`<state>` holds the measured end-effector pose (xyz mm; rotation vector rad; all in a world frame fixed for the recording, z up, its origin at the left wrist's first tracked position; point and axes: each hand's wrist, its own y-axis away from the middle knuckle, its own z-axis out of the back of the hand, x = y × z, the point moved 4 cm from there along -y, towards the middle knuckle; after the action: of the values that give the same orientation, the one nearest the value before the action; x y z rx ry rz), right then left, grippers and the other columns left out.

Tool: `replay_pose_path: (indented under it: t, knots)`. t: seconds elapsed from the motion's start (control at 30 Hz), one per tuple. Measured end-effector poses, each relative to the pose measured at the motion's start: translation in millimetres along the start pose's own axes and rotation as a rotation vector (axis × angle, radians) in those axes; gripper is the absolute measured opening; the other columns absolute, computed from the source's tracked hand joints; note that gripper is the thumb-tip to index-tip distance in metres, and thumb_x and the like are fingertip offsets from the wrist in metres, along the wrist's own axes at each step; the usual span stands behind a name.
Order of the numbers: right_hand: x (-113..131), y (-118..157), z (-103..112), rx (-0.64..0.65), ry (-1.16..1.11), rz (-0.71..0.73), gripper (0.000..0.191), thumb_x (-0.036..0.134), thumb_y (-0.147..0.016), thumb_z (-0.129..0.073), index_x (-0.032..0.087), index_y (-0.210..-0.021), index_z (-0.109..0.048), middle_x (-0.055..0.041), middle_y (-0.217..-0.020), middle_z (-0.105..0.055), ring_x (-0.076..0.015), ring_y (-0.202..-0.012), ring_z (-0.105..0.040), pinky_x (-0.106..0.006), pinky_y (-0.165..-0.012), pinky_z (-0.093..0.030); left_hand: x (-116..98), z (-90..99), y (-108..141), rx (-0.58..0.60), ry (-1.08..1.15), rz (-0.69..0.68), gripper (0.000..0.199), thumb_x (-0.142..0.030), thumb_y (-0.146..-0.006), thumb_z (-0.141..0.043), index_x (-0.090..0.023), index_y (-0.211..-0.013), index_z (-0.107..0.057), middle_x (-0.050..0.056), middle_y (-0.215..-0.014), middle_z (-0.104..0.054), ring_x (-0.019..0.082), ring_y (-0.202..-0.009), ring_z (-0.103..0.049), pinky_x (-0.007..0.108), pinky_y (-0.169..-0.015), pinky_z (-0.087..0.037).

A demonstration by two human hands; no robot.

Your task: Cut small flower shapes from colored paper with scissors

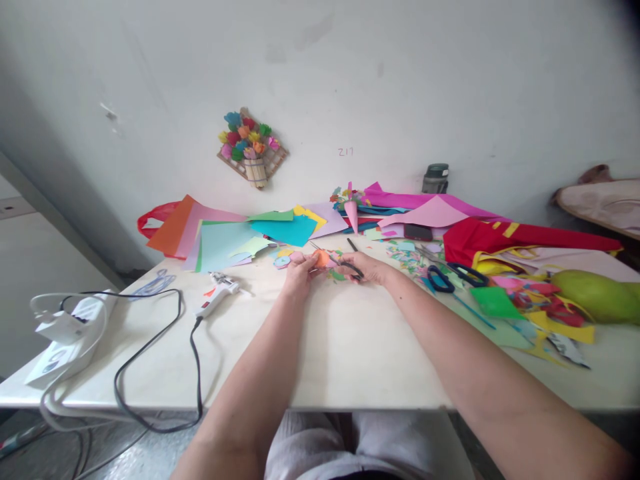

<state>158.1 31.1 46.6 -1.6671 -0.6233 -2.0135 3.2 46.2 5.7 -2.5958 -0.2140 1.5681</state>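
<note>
Over the middle of the pale table, my left hand (300, 272) pinches a small piece of orange paper (321, 259). My right hand (371, 268) is closed round the dark handles of a pair of scissors (354, 269), whose blades point left toward the orange paper. Whether the blades touch the paper is too small to tell. Small cut paper pieces (283, 260) in blue, yellow and pink lie just left of and behind my hands. A black pen-like stick (352, 245) rests beyond my right hand.
At left, a glue gun (217, 298) trails a black cord toward a white power strip (70, 340). Coloured paper sheets (225, 240) line the back. Blue-handled scissors (453, 277), paper scraps (407, 257) and a green fruit-like object (595, 295) lie at right. A dark bottle (435, 179) stands by the wall.
</note>
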Motion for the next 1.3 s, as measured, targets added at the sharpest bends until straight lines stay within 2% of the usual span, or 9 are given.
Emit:
replay_pose_path:
  t: [0.13,0.53,0.73,0.9,1.13,1.3]
  knots:
    - [-1.7,-1.7,0.4,-0.002,-0.038,-0.006,0.016,0.02,-0.074,-0.062,0.016,-0.067,-0.048,0.0074,-0.04,-0.044,-0.0047,-0.03,-0.034,-0.016,-0.029,-0.023,1.6,1.6,-1.4,-0.002,-0.014,0.0,0.031,-0.031,-0.052,-0.081,-0.014,-0.057,-0.055,0.001,-0.061,-0.059,0.012,-0.056,-0.058,0.026,-0.058,-0.052]
    - [-16.3,-15.7,7.8,0.017,0.044,0.057,0.018,0.022,-0.072,-0.066,0.015,-0.069,-0.05,0.0096,-0.038,-0.038,-0.0051,-0.03,-0.033,-0.016,-0.028,-0.026,1.0,0.7,-0.8,-0.007,-0.01,0.006,0.029,-0.03,-0.053,-0.08,-0.014,-0.059,-0.056,0.001,-0.064,-0.062,0.012,-0.056,-0.059,0.027,-0.057,-0.051]
    - [-13.6,-12.1,8.3,-0.009,0.073,0.046,0.012,0.019,-0.077,-0.059,0.015,-0.07,-0.05,0.0082,-0.038,-0.039,-0.0052,-0.03,-0.034,-0.015,-0.029,-0.027,-3.0,-0.8,2.3,-0.067,0.019,-0.019,0.034,-0.028,-0.049,-0.08,-0.015,-0.059,-0.051,0.0,-0.065,-0.062,0.013,-0.06,-0.06,0.028,-0.059,-0.051]
    - [-11.5,-9.9,8.0,-0.01,0.09,0.048,0.012,0.019,-0.078,-0.058,0.015,-0.07,-0.05,0.0084,-0.038,-0.038,-0.0051,-0.03,-0.033,-0.015,-0.029,-0.027,-3.1,-1.0,2.7,-0.059,0.026,-0.021,0.033,-0.028,-0.051,-0.08,-0.015,-0.06,-0.051,0.0,-0.066,-0.062,0.013,-0.06,-0.06,0.028,-0.059,-0.05]
    - [-19.7,-11.9,12.7,0.052,0.104,0.027,0.02,0.033,-0.078,-0.059,0.016,-0.073,-0.049,0.0067,-0.041,-0.045,-0.0052,-0.031,-0.037,-0.016,-0.028,-0.019,-1.8,-1.9,0.0,0.038,-0.02,-0.008,0.032,-0.03,-0.053,-0.08,-0.014,-0.059,-0.053,0.0,-0.064,-0.062,0.012,-0.06,-0.059,0.027,-0.062,-0.051]
    - [-26.1,-12.2,20.2,0.089,0.11,0.027,0.026,0.041,-0.079,-0.057,0.017,-0.073,-0.049,0.0047,-0.047,-0.051,-0.0057,-0.034,-0.043,-0.016,-0.028,-0.022,-2.6,-3.5,1.3,0.089,-0.059,0.028,0.031,-0.029,-0.053,-0.08,-0.014,-0.057,-0.054,0.001,-0.062,-0.062,0.013,-0.06,-0.059,0.028,-0.063,-0.051]
